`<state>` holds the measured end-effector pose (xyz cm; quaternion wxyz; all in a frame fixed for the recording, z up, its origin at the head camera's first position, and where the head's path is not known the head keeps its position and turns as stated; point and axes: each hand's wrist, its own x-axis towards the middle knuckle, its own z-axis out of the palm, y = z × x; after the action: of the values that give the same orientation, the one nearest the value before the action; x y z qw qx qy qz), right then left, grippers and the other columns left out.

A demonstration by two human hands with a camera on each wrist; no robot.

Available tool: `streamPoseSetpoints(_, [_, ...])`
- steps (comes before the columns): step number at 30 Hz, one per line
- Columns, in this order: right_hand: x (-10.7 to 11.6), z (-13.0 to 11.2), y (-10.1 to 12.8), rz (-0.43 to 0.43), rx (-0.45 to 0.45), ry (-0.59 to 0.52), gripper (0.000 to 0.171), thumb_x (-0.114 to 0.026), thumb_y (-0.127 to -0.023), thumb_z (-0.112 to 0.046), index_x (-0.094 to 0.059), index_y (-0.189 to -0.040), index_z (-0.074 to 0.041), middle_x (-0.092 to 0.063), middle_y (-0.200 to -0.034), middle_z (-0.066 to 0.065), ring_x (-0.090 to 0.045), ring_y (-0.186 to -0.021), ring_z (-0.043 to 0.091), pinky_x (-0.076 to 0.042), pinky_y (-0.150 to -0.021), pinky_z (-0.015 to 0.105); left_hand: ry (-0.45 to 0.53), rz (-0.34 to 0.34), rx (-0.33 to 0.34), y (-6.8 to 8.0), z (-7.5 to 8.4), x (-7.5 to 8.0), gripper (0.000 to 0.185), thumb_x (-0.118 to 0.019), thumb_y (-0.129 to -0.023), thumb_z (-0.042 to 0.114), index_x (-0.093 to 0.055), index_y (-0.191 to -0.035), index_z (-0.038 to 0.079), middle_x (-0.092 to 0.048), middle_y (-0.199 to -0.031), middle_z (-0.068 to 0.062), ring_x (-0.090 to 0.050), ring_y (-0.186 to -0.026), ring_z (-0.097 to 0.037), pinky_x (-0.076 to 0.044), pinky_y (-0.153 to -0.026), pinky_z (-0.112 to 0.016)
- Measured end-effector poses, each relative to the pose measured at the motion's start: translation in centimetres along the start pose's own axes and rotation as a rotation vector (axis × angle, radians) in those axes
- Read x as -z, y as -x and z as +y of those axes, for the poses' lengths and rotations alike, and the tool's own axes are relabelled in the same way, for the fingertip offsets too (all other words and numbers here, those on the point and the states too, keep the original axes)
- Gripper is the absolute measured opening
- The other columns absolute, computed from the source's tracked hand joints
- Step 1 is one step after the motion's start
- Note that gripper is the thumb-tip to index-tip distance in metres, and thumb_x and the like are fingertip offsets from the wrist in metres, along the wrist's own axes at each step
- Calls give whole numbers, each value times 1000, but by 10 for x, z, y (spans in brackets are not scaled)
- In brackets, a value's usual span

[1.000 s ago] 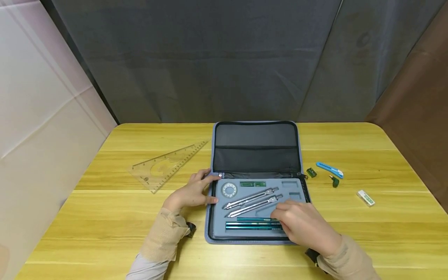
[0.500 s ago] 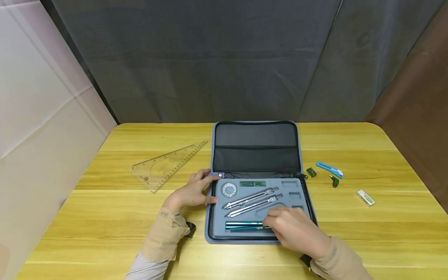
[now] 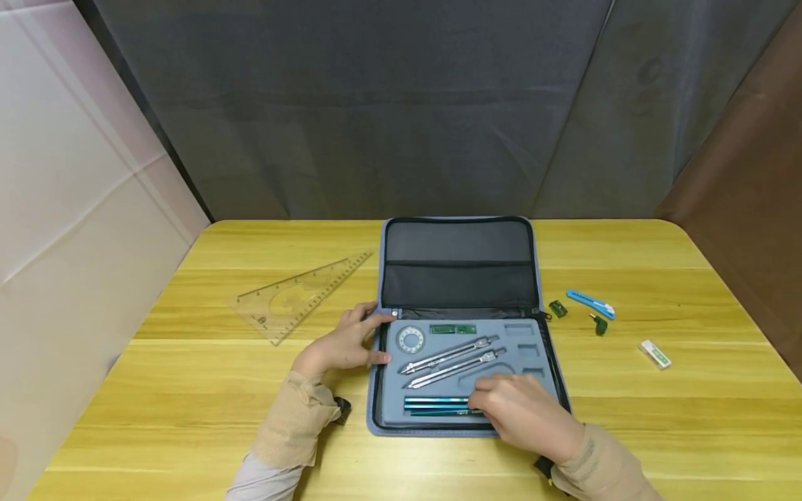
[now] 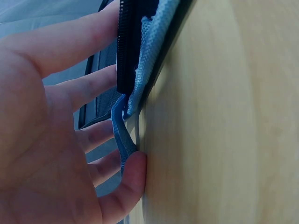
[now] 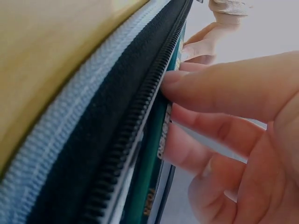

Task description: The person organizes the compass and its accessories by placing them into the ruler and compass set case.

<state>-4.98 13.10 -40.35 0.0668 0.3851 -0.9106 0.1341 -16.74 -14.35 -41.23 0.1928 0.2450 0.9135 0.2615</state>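
Note:
A zippered drawing-set case lies unfolded on the table, with a grey molded tray in its near half. My right hand pinches a green pencil low in the tray's front slot, nearest the front edge. Other green pencils lie just behind it; their right ends are hidden by the hand. In the right wrist view, thumb and fingertips close on the green pencil beside the zipper. My left hand, fingers spread, rests on the case's left edge. In the left wrist view a blue strap touches its little finger.
Two silver compasses, a round white dial piece and a green lead case sit in the tray. Left lies a clear set square. Right are a blue cutter, a sharpener, a small green piece and an eraser.
The right hand has shifted left and toward the front, taking its pencil from behind the others to in front of them, then settling lower. The left hand stays put.

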Motion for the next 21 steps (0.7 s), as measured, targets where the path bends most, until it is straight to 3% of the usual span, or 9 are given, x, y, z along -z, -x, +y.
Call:
streamPoseSetpoints(7, [-3, -2, 0, 8, 8, 32, 35, -56, -68, 14, -64, -68, -20, -36, -63, -12, -29, -52, 0, -17, -38, 13, 1, -2, 7, 0, 1, 0, 61, -69, -80, 32, -43, -134, 20, -15, -147, -17, -18, -130, -38, -25, -100, -56])
streamPoseSetpoints(21, [-5, -1, -1, 16, 27, 7, 34, -59, -71, 11, -66, -68, -21, -37, -61, -13, -31, -53, -2, -17, -39, 12, -5, 2, 8, 1, 1, 0, 61, -69, -80, 33, -43, -134, 21, -15, -147, -17, -18, -129, -39, -25, -99, -57])
